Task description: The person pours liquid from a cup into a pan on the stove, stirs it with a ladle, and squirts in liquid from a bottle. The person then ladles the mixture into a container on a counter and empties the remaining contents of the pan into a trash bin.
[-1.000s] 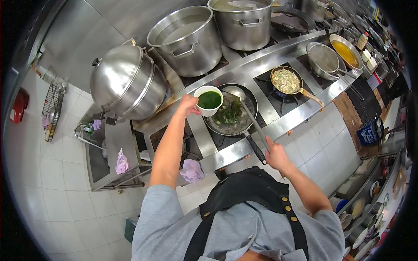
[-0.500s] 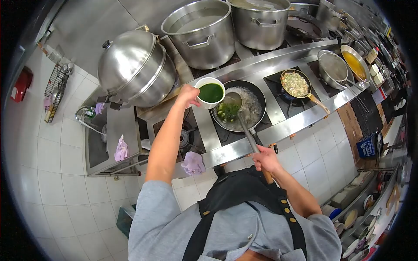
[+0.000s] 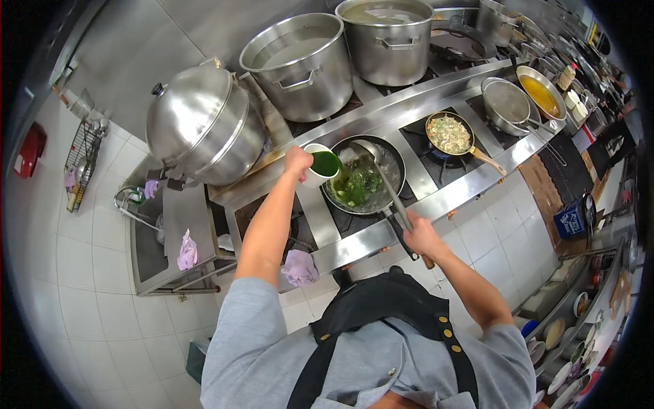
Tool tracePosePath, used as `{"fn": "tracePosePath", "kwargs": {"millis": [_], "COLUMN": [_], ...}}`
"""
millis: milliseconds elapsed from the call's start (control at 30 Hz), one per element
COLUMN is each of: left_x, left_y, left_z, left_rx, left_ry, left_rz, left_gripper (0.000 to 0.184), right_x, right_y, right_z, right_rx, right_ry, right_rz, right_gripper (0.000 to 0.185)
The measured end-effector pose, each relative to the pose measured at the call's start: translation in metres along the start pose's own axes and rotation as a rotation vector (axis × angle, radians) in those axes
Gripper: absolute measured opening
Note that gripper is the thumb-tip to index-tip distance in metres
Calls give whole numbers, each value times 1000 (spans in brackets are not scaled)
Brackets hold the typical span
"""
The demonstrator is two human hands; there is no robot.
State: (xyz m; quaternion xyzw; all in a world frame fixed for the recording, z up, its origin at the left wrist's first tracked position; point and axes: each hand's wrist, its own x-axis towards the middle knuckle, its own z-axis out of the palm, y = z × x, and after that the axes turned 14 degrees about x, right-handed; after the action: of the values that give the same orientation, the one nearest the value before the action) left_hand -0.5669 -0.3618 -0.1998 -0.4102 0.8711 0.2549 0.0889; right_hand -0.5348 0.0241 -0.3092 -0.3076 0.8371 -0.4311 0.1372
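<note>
My left hand (image 3: 298,162) grips the rim of a white bowl (image 3: 314,179) holding dark green liquid (image 3: 326,163). The bowl is tipped toward a dark frying pan (image 3: 400,163) on the stove, at the pan's left edge. Green leafy pieces (image 3: 361,188) lie in bubbling, cloudy liquid in that pan. Closed around the handle of a metal ladle (image 3: 394,193) is my right hand (image 3: 421,235), in front of the stove. The ladle's head rests in the far part of the pan. Beneath the ladle, the pan's black handle (image 3: 400,237) points toward me.
A smaller pan (image 3: 449,133) of pale shredded food sits over a flame to the right. Beyond it are a strainer (image 3: 505,103) and a pan of yellow liquid (image 3: 541,95). Large stockpots (image 3: 298,68) and a domed steamer (image 3: 204,123) stand behind. A purple cloth (image 3: 300,267) hangs at the front edge.
My left hand has tilted the bowl further toward the pan, and more green shows in the pan. The ladle's head has moved toward the pan's far side. The view has shifted slightly.
</note>
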Motion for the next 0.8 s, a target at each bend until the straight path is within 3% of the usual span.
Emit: {"fn": "tracePosePath", "kwargs": {"millis": [33, 100, 133, 200, 333, 433, 500, 533, 600, 800], "left_x": [1, 6, 9, 14, 14, 9, 5, 5, 0, -17], "left_y": [0, 4, 5, 8, -2, -7, -8, -9, -12, -10], "left_z": [4, 9, 10, 10, 4, -12, -19, -21, -30, -47], "left_rx": [-12, -27, -23, 10, -153, -361, -403, -439, -494, -627], "left_ry": [26, 55, 54, -8, 45, -59, -32, -10, -52, -76], "left_rz": [3, 4, 10, -63, -50, 2, 7, 23, 84, 100], "left_gripper": [28, 28, 28, 27, 29, 32, 31, 31, 31, 18], "right_x": [1, 2, 2, 3, -10, -17, -16, -14, -11, 5], "right_y": [-16, -44, -42, -43, -72, -90, -98, -91, -68, -4], "right_z": [-6, -15, -14, -11, -7, -15, -27, -28, -33, -21], "right_rx": [1, 930, 933, 1445, 1527, 1283, 751, 745, 179, -135], "right_ry": [9, -200, -194, -187, -105, -142, -102, -110, -29, -61], "right_rz": [3, 585, 585, 805, 827, 646, 493, 492, 93, -29], "right_gripper": [44, 27, 27, 28, 23, 21, 36, 36, 47, 57]}}
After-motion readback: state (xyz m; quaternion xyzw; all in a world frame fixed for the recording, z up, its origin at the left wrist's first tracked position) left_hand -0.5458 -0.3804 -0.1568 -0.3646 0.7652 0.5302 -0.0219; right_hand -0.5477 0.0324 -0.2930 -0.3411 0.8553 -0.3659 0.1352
